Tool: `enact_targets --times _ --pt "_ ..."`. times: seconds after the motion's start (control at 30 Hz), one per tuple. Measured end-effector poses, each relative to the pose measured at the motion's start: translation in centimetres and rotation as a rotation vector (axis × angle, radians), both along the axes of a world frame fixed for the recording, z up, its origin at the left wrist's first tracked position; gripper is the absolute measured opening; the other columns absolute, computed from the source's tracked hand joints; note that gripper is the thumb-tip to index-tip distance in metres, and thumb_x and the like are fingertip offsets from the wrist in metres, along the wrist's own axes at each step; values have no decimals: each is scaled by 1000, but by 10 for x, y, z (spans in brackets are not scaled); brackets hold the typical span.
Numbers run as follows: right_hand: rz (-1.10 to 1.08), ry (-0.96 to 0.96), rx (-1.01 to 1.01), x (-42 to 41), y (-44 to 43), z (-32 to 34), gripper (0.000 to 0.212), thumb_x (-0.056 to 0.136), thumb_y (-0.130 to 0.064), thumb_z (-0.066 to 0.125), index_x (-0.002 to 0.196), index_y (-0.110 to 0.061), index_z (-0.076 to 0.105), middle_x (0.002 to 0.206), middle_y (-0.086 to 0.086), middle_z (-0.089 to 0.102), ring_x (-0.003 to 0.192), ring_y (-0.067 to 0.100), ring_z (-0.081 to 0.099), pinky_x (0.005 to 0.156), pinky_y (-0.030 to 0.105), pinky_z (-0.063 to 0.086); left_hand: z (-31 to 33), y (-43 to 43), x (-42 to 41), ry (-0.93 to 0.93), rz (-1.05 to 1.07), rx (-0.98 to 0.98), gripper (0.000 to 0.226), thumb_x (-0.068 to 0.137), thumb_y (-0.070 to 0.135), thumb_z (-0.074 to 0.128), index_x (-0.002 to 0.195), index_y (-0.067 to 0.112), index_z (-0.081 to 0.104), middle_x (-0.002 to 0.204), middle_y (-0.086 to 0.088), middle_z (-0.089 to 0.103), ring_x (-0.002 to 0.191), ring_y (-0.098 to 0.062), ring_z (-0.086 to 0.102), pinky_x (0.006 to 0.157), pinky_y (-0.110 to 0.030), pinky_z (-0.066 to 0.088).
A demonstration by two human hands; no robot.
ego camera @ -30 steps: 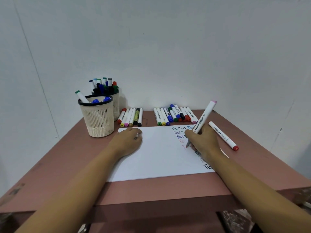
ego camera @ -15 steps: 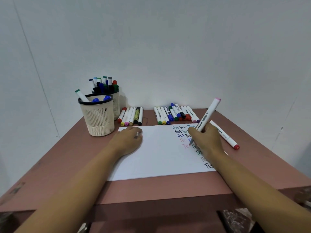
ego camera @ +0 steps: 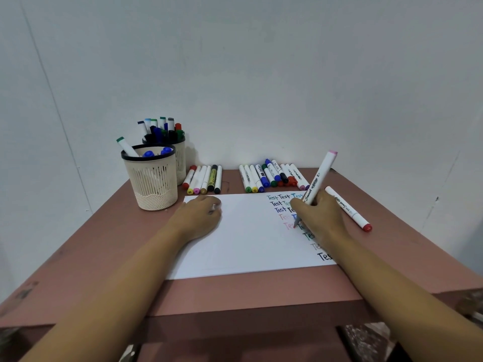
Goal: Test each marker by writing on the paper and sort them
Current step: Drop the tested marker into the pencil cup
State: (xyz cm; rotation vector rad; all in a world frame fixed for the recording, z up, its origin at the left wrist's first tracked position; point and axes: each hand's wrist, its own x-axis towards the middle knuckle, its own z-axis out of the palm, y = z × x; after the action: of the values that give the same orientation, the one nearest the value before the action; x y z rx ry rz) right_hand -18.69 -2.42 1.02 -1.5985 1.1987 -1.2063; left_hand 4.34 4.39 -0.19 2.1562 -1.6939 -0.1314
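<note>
Gripping the marker [ego camera: 320, 178], your right hand [ego camera: 321, 218] slants its tip down-left onto the paper [ego camera: 248, 239]; your left hand [ego camera: 198, 218] rests curled there, contents unclear.

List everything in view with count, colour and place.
table: one, reddish-brown, against wall
paper: one, white, table centre, coloured "Test" words on right
mesh cups: two, cream, back left, holding markers
left marker row: six, mixed caps, behind paper
right marker row: roughly a dozen, mixed caps, behind paper
loose marker: one, white, red cap, right of paper
held marker: one, white, pink end, tip on paper
left hand: rests on paper
right hand: grips held marker
</note>
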Motion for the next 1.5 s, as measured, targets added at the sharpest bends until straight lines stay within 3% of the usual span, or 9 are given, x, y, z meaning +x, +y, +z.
enact_targets --times 0.17,0.5,0.73,0.9,1.0,1.13,1.27,1.4,1.5 --pt "-19 -96 26 -2 -4 -2 15 81 -8 62 78 -9 48 77 25 59 34 4 48 37 20 33 0 0 0 1 3 8 34 97 28 37 128 23 50 140 2 44 124 -20 44 107 -36 30" --pt "-33 -9 -30 0 -1 -1 21 83 -7 60 73 -7 43 65 12 44 46 17 44 34 17 35 0 0 -1 2 11 -1 34 97 28 38 128 22 51 139 2 45 125 -20 43 108 -36 29" --pt "-2 -63 16 -1 -3 -1 21 82 -7 61 72 -9 43 60 12 48 30 4 39 36 19 30 2 1 -2 -1 12 5 35 98 29 37 130 23 49 142 3 43 126 -19 43 108 -35 30" --pt "-35 -33 -12 0 -2 -2 19 83 -9 61 74 -9 45 68 16 52 43 14 44 33 18 32 4 2 -2 3 9 11 35 98 28 37 130 22 50 141 2 44 125 -19 43 106 -33 31" --pt "-20 -132 40 -2 -6 -2 18 85 -9 59 76 -11 45 68 16 53 34 6 42 33 18 31 6 3 -3 54 20 0 34 98 29 38 129 23 51 138 1 48 123 -20 45 100 -28 33" --pt "-22 -310 183 -7 -17 1 12 87 -7 54 76 -7 48 60 12 49 42 12 37 38 21 31 13 5 -4 152 57 -11 35 100 31 36 131 21 50 136 -5 51 124 -22 45 91 -25 31" --pt "51 -371 288 -8 -21 5 7 87 -2 49 91 -2 55 60 14 50 44 12 37 37 20 34 16 5 -4 135 85 -16 32 100 29 34 125 18 52 128 -8 56 116 -24 49 86 -27 34" --pt "85 -320 314 -4 -21 11 6 90 -4 49 86 -5 54 49 6 52 47 13 42 38 20 37 19 7 -7 31 67 -69 32 102 27 32 122 13 53 116 -9 60 112 -25 50 101 -32 28" --pt "120 -270 308 -3 -21 18 12 89 -3 50 77 -5 49 43 4 57 49 14 43 43 22 41 21 7 -10 59 54 -195 28 100 29 37 115 13 55 103 -3 61 102 -23 54 84 -32 37"
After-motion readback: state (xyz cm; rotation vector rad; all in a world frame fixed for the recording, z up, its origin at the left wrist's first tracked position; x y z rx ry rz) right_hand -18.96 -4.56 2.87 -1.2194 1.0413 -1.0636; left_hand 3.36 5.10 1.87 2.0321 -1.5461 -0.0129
